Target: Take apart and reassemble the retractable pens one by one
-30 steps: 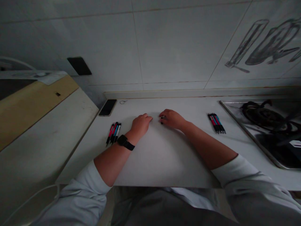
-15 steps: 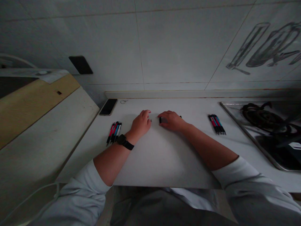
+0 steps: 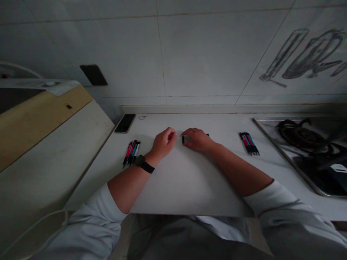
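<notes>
My left hand is closed in a pinch over the white countertop; a tiny pale tip shows at its fingertips, too small to name. Just right of it, my right hand curls low over the surface. A black pen piece shows between its thumb and fingers, and a dark end pokes out behind the hand; the palm hides the rest. Several pens with red, blue, white and black parts lie left of my left wrist. Another row of pens lies to the right of my right forearm.
A phone lies at the back left beside a small wire loop. To the right sits a gas stove with a metal rim. A wooden-edged cabinet borders the left side, and a tiled wall stands behind.
The left fingers, apart half a second ago, have closed together, and the hand has shifted slightly right towards the right hand. The right hand has barely moved.
</notes>
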Demonstrator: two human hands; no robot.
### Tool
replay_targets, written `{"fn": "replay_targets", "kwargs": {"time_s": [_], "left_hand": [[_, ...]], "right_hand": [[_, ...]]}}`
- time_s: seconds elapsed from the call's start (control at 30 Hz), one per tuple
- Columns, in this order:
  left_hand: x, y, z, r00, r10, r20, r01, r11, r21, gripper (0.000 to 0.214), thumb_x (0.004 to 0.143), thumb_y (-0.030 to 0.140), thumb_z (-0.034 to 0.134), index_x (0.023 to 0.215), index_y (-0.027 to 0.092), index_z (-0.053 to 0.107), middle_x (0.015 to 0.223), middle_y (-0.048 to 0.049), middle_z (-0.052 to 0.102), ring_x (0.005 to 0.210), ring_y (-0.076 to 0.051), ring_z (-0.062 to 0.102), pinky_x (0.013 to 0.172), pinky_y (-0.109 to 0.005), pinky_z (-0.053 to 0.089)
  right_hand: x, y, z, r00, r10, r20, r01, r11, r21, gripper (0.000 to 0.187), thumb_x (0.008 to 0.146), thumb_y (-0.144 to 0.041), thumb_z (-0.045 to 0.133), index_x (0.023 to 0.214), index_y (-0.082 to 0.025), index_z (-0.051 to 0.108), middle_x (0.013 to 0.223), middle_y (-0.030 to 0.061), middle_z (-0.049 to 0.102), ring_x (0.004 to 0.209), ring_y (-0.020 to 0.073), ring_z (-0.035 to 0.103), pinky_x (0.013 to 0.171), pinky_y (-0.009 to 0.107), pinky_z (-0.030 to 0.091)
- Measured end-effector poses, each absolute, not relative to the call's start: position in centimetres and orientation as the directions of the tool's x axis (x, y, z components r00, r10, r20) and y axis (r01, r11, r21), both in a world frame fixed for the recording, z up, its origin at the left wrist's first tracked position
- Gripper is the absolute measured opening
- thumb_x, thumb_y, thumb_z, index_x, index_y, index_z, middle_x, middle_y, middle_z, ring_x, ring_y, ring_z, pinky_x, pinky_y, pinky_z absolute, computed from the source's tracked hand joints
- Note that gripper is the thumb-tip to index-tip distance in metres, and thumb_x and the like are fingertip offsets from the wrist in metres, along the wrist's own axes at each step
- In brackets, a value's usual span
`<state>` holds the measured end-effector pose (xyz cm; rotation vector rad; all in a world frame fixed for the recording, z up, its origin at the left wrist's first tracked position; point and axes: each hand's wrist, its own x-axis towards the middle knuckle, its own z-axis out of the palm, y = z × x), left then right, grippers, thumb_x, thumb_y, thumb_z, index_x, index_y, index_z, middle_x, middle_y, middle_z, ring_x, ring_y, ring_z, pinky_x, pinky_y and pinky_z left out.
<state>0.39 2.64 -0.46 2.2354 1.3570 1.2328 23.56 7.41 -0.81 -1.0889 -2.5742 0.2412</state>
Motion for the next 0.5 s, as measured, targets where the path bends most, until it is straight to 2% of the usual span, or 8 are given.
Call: {"fn": "replay_targets", "kwargs": {"time_s": [0.1, 0.27, 0.4, 0.5], "left_hand": [[0.3, 2.5, -0.2, 0.261, 0.820, 0.510, 0.622, -0.546, 0.561, 0.033, 0.107, 0.038, 0.042, 0.081, 0.020, 0.052, 0.067, 0.0028, 0.051, 0.063, -0.013, 0.049, 0.063, -0.027, 0.035], [0.3, 2.2, 0.0, 0.377, 0.811, 0.447, 0.632, -0.578, 0.516, 0.046, 0.108, 0.044, 0.038, 0.070, 0.020, 0.046, 0.060, 0.0035, 0.044, 0.057, -0.013, 0.041, 0.061, -0.029, 0.028], [0.5, 1.8, 0.1, 0.513, 0.795, 0.324, 0.641, -0.606, 0.471, 0.051, 0.107, 0.047, 0.038, 0.066, 0.019, 0.052, 0.059, 0.0013, 0.050, 0.058, -0.013, 0.044, 0.060, -0.029, 0.026], [0.8, 1.5, 0.2, 0.583, 0.776, 0.243, 0.652, -0.624, 0.430, 0.054, 0.106, 0.048, 0.040, 0.065, 0.018, 0.059, 0.059, -0.0010, 0.055, 0.057, -0.014, 0.048, 0.060, -0.030, 0.026]], "right_hand": [[24.4, 7.5, 0.5, -0.584, 0.734, 0.346, 0.652, 0.679, -0.338, 0.036, 0.091, -0.035, 0.071, 0.126, -0.023, 0.070, 0.127, 0.0117, 0.072, 0.116, 0.0284, 0.066, 0.106, 0.045, 0.049], [26.3, 6.9, 4.5, -0.372, 0.777, 0.508, 0.633, 0.613, -0.474, 0.028, 0.098, -0.039, 0.059, 0.115, -0.021, 0.074, 0.115, 0.0115, 0.075, 0.105, 0.0244, 0.070, 0.099, 0.041, 0.053], [27.5, 4.8, 7.3, -0.274, 0.816, 0.509, 0.592, 0.560, -0.579, 0.032, 0.098, -0.043, 0.058, 0.108, -0.019, 0.075, 0.104, 0.0112, 0.076, 0.092, 0.0222, 0.071, 0.085, 0.035, 0.055], [28.2, 3.0, 7.8, -0.254, 0.854, 0.455, 0.566, 0.512, -0.646, 0.029, 0.095, -0.043, 0.061, 0.098, -0.018, 0.075, 0.089, 0.0077, 0.075, 0.078, 0.0184, 0.066, 0.073, 0.031, 0.051]]}}
